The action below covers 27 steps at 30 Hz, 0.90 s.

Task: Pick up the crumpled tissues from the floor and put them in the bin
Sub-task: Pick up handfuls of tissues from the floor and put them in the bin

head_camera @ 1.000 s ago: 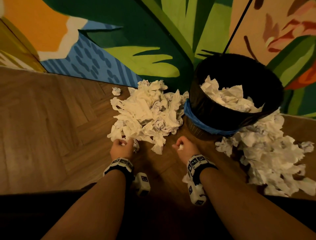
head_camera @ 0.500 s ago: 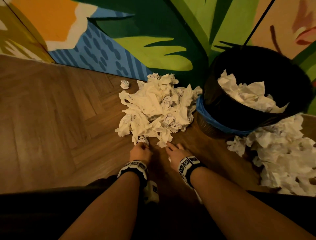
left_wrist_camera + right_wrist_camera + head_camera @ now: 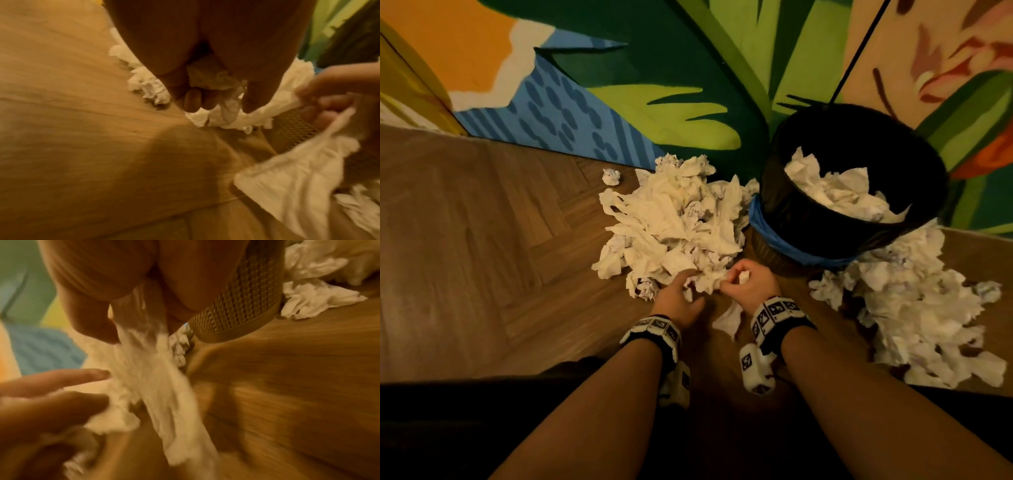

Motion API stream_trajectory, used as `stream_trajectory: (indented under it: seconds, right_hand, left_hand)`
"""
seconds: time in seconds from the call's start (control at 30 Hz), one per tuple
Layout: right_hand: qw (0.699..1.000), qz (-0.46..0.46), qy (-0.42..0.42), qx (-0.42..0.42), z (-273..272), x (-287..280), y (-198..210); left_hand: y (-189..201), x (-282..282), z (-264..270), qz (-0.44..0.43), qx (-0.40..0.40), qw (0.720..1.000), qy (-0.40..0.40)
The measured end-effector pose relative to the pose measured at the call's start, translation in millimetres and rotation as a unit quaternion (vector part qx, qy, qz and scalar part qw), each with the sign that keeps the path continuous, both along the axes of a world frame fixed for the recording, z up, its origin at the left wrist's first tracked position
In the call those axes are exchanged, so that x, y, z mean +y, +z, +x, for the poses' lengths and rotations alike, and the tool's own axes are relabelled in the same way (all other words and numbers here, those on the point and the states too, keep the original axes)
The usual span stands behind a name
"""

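both hands are down at the near edge of the big heap of crumpled tissues [image 3: 674, 222] on the wooden floor [image 3: 482, 240], just left of the bin [image 3: 825, 233]; the right hand [image 3: 748, 284] is curled round a wad of tissue [image 3: 743, 276], with a long pale strip [image 3: 164, 394] trailing from its fingers [image 3: 92, 324] in the right wrist view (blurred, so the strip's end is hard to follow); the left hand [image 3: 676, 298] has its fingers [image 3: 192, 100] bent around a small scrunched tissue [image 3: 211, 78] tucked against the palm, and in the head view its fingertips reach into the heap; one flat tissue [image 3: 727, 320] lies on the floor between the two wrists; the bin wears a black liner with a blue band at its lip, leans toward the heap and already holds white tissues [image 3: 839, 195]; its mesh wall [image 3: 242, 305] shows close beside the right hand; a second heap [image 3: 914, 308] spreads on the floor to the bin's right, touching its base; one lone tissue ball [image 3: 611, 176] sits apart near the painted wall [image 3: 619, 51], which carries green leaves, blue and orange patches.
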State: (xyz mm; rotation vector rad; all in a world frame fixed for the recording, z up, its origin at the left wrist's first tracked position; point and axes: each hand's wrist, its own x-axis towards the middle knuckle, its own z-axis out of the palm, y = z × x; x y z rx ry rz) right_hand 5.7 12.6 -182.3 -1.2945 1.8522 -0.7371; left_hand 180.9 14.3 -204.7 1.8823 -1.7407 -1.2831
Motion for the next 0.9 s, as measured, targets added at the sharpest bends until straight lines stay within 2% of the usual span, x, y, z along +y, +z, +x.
stream_trajectory:
  seconds: [0.13,0.27,0.33,0.4,0.43,0.5,0.57,0.63,0.7,0.8,0.83,0.9]
  right_hand:
    - [0.996,-0.016,-0.008,-0.082,-9,-1,23]
    - [0.997,-0.021,-0.014,-0.078,-23,-6,45]
    - [0.994,-0.021,-0.059,-0.088,-32,-8,55]
    - [0.984,-0.029,-0.122,-0.124,-37,-9,63]
    - [0.984,-0.035,-0.121,-0.125,-37,-10,65]
    - [0.994,-0.027,-0.064,-0.083,-33,-10,69]
    - [0.994,-0.023,-0.035,-0.102,-26,-11,73]
    - [0.993,-0.052,-0.022,-0.099,-22,-13,84]
    - [0.994,-0.094,-0.023,-0.06,-21,-19,100]
    - [0.979,-0.185,-0.057,-0.055,-23,-30,136]
    - [0.972,-0.221,-0.058,-0.062,-24,-34,151]
    - [0.956,-0.284,-0.042,-0.056,-23,-41,187]
  left_hand:
    - [15,-8,-29,-0.042,0.019,0.997,-0.067]
    - [24,-18,-37,-0.041,-0.031,0.998,-0.048]
    - [30,-20,-37,-0.052,-0.036,0.997,-0.036]
    - [40,-22,-36,-0.072,-0.007,0.997,-0.019]
    - [47,-22,-37,-0.087,0.016,0.996,-0.012]
    - [65,-24,-41,-0.101,0.075,0.992,-0.005]
    - [89,-29,-46,-0.11,0.135,0.985,-0.018]
    - [113,-36,-47,-0.128,0.172,0.975,-0.05]
    - [137,-45,-44,-0.158,0.194,0.967,-0.051]
    - [167,-62,-39,-0.176,0.255,0.95,0.04]
    - [176,-68,-39,-0.191,0.25,0.947,0.067]
    - [194,-81,-43,-0.241,0.184,0.949,0.088]
